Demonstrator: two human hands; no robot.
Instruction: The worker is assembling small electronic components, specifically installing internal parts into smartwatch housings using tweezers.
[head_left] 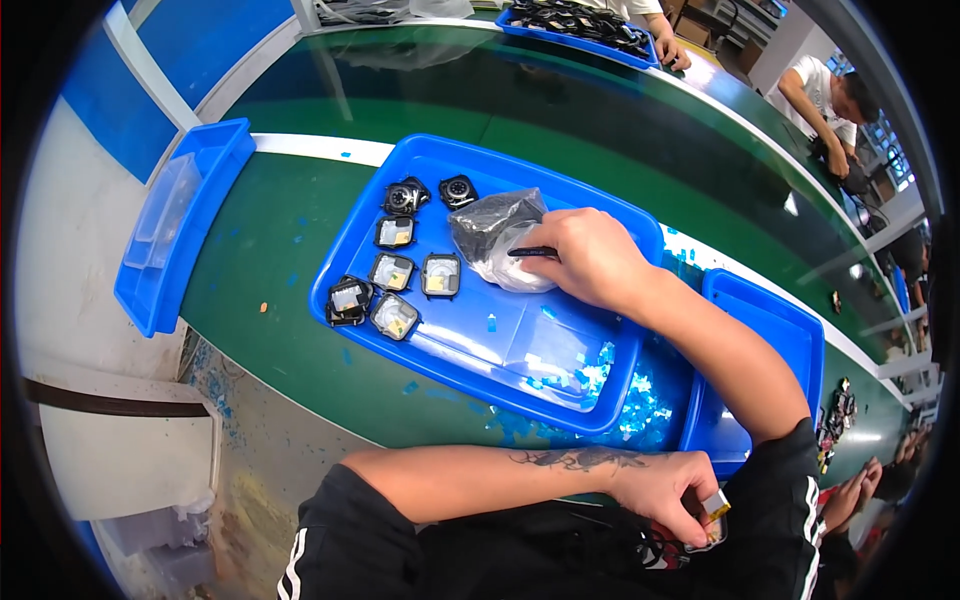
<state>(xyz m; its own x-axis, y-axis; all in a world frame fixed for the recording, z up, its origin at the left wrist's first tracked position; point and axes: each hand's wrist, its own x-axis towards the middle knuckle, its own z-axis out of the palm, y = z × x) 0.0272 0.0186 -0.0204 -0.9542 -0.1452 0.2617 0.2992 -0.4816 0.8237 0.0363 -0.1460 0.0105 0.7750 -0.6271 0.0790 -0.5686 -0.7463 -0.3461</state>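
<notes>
A small square module (716, 505) with a yellow face is pinched between the fingertips of the left hand (668, 492), low by the body — light, rigid, probably fragile, best gripped by its edges. The right hand (592, 258) is closed on a dark slim tool (532, 252), resting on a soft, crinkled plastic bag (492, 228) in the blue tray (430, 155) — similar modules (392, 271) lie just beside.

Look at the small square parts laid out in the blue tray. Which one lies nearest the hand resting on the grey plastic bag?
The square part at the right end of the middle row, just left of the grey plastic bag. The others lie farther left of the right hand, toward the blue tray edge.
</notes>
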